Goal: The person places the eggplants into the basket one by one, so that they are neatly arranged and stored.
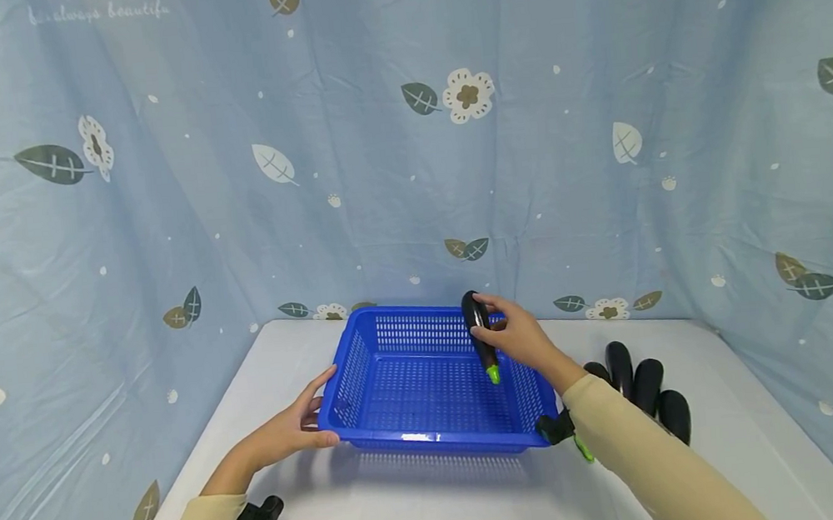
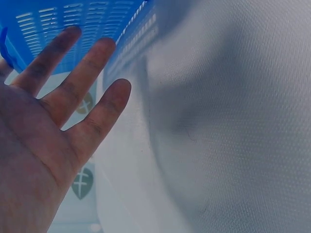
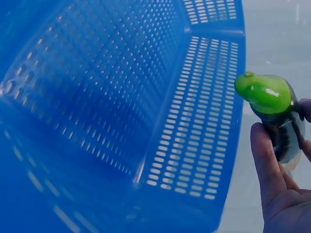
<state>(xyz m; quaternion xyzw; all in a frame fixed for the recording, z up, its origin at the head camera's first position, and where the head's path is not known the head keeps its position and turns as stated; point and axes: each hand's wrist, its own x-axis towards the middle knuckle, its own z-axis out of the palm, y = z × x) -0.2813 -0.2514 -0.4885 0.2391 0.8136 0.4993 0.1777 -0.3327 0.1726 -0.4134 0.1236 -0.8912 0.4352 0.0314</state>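
A blue plastic basket (image 1: pixel 434 438) with slotted walls stands on the white table. Over its far right part, my right hand (image 1: pixel 517 336) pinches a dark eggplant (image 1: pixel 477 321) between thumb and fingers, its green stem end pointing down toward the basket. The right wrist view shows that green cap (image 3: pixel 267 94) close up, next to the basket's slotted wall (image 3: pixel 194 121). At the basket's left end, my left hand (image 1: pixel 292 423) touches the rim. In the left wrist view the fingers (image 2: pixel 80 87) are straight and spread beside the basket's outer wall (image 2: pixel 87 24).
Several more eggplants (image 1: pixel 648 384) lie on the table (image 1: pixel 746 396) right of the basket, partly hidden by my right sleeve (image 1: pixel 639 456). A green stem (image 1: pixel 584 449) shows near that forearm. A blue patterned curtain (image 1: pixel 378 172) hangs behind and along the sides.
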